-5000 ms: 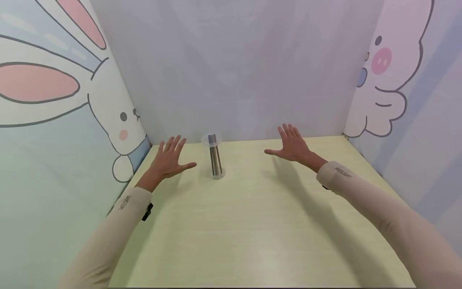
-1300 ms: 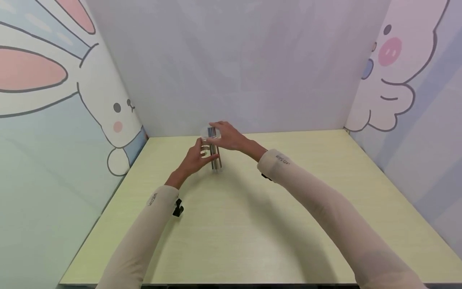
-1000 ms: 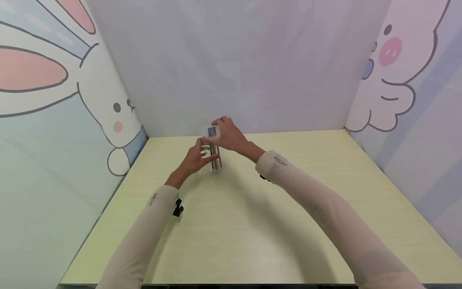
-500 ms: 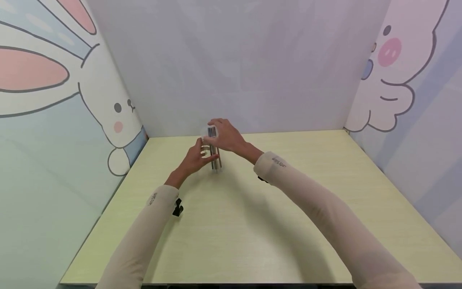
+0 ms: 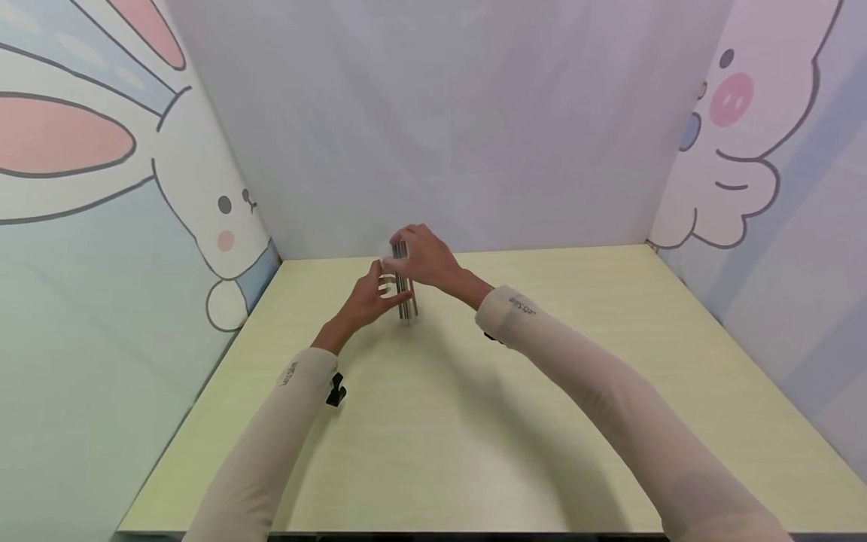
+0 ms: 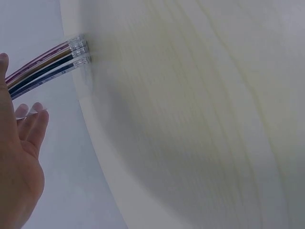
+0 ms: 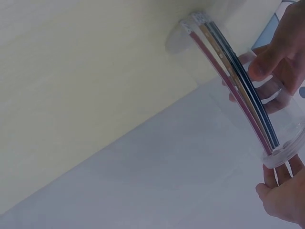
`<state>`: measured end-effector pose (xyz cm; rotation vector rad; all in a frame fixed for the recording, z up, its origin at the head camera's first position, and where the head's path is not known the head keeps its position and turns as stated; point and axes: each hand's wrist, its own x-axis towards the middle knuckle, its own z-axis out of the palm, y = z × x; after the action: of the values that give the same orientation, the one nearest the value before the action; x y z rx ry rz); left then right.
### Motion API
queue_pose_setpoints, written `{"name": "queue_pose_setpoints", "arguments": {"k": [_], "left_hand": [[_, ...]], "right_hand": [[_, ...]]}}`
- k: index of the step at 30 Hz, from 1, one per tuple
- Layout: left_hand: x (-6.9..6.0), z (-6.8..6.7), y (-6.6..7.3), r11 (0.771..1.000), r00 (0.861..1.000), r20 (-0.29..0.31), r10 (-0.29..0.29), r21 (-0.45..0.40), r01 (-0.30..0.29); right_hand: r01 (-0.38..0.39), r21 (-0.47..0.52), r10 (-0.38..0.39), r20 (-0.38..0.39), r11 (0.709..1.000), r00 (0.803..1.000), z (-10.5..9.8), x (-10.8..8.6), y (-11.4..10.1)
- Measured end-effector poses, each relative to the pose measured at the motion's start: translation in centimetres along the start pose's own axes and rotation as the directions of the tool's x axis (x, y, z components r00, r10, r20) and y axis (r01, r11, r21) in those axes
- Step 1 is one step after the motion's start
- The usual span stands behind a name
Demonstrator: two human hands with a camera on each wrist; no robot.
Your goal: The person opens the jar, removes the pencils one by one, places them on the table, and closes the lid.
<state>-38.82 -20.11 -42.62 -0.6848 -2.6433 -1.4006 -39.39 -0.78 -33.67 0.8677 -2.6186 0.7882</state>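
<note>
Here, on the pale yellow table (image 5: 433,414), an upright clear plastic cylinder (image 7: 283,119) of red, gold and dark pencils (image 7: 244,86) is gripped midway by the left hand (image 5: 362,301), at its top by the right hand (image 5: 428,256).

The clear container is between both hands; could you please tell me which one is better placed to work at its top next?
Probably the right hand: its fingers are at the container's top rim, while the left hand curls around the side lower down, likely better for steadying.

Head camera faces forward-down; wrist views (nearer) share the sticks (image 7: 242,88).
</note>
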Motion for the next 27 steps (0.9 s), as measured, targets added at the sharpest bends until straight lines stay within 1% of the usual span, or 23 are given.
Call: {"name": "queue_pose_setpoints", "arguments": {"k": [8,11,17,19,24,27], "left_hand": [[-0.06,0.04,0.13,1.000,1.000,-0.001,0.007,0.000,-0.007],[-0.01,-0.12,0.24,1.000,1.000,-0.007,0.010,0.007,-0.010],[0.02,-0.33,0.37,1.000,1.000,-0.011,0.004,0.008,-0.004],[0.03,-0.30,0.34,1.000,1.000,-0.009,0.005,0.006,-0.005],[0.04,-0.05,0.22,0.999,1.000,0.005,0.030,0.024,-0.030],[-0.04,0.06,0.26,0.999,1.000,0.008,0.029,0.030,-0.029]], "right_hand": [[0.047,-0.080,-0.051,-0.050,0.996,0.997,0.11,0.14,-0.04],[0.065,-0.085,-0.070,-0.060,0.994,0.996,-0.03,0.26,-0.18],[0.089,-0.039,-0.091,-0.043,0.995,0.995,-0.08,0.44,-0.33],[0.096,-0.048,-0.098,-0.049,0.994,0.994,-0.01,0.48,-0.30],[0.100,-0.113,-0.111,-0.097,0.989,0.989,0.04,0.29,-0.18],[0.102,-0.123,-0.115,-0.099,0.987,0.988,0.01,0.07,-0.13]]}}
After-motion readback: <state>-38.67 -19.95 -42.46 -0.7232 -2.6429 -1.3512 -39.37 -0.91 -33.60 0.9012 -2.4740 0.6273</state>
